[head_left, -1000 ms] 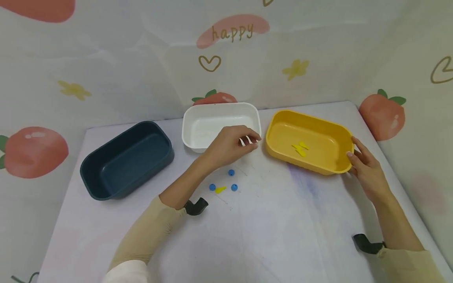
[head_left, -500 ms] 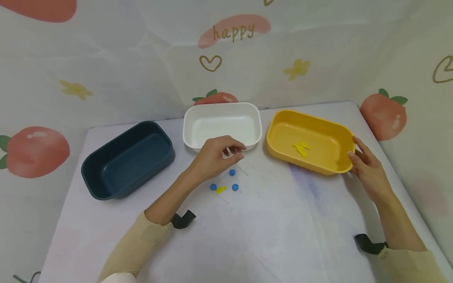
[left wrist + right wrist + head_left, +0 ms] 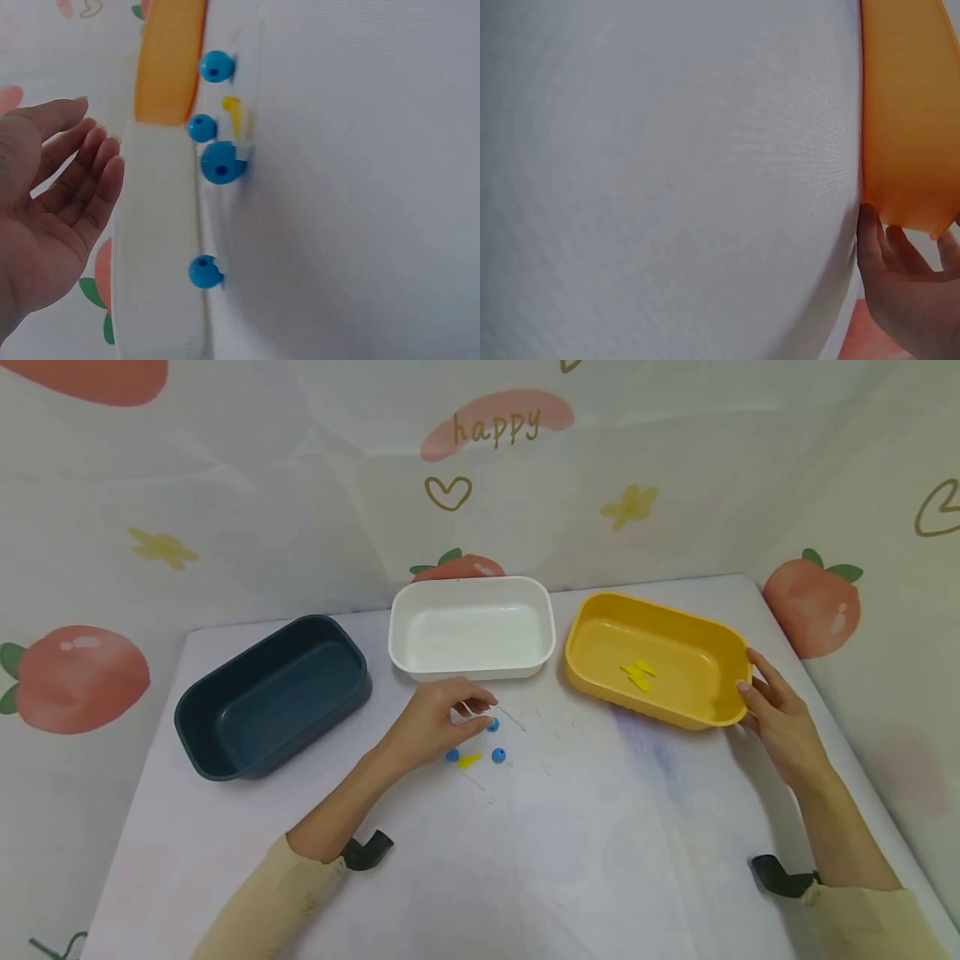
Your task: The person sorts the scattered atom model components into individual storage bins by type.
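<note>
My left hand [image 3: 423, 727] hovers over the table just in front of the white bin, fingers loosely bent. In the left wrist view nothing lies between thumb and fingers of that hand [image 3: 64, 180]. Several blue round beads with holes [image 3: 498, 756] lie below and beside it, and more show in the left wrist view [image 3: 205, 271] than in the head view. Among them is a small yellow tapered piece [image 3: 469, 761]. My right hand [image 3: 787, 727] grips the right end of the yellow bin [image 3: 592, 685], its thumb over the rim. Several yellow pieces [image 3: 641, 683] lie inside.
A white bin [image 3: 472, 672] stands at the back middle, left of the yellow one. To its left, a dark teal bin [image 3: 315, 718] sits at an angle. Behind the table hangs a printed cloth [image 3: 300, 510] with fruit and hearts. Each wrist wears a black mount [image 3: 367, 850].
My left hand has moved left and toward me, from beside the yellow bin to over the beads. My right hand and the bins have stayed in place.
</note>
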Action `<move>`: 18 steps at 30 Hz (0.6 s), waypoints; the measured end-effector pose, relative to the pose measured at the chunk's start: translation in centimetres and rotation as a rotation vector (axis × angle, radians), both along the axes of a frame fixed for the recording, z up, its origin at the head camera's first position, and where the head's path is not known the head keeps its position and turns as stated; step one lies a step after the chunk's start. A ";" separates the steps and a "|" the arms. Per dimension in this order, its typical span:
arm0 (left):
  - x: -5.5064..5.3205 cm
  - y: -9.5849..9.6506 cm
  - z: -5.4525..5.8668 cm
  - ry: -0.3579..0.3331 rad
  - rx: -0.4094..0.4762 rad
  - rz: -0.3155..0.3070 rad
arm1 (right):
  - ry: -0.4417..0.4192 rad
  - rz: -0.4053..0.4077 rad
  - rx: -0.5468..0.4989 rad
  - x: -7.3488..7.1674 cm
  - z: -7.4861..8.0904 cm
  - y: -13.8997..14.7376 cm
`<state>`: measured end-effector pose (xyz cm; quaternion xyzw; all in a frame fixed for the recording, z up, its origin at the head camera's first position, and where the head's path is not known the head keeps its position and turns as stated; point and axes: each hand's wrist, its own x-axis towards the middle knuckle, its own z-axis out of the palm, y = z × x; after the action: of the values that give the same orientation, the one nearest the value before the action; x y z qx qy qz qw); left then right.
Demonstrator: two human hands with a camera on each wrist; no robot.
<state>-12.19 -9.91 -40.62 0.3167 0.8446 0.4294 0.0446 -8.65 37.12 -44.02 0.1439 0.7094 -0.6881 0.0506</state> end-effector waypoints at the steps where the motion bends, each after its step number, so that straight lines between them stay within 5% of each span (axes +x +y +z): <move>1: 0.1 -0.1 -0.2 -0.005 -0.012 -0.001 | 0.002 0.000 -0.004 0.0 0.0 0.0; 18: 1.9 -0.6 -2.5 -0.073 -0.244 0.038 | 0.018 0.011 0.004 0.1 0.0 0.1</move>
<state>-10.33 -10.55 -43.13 0.2772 0.8941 0.3355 0.1054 -8.59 37.17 -44.01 0.1341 0.7119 -0.6877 0.0477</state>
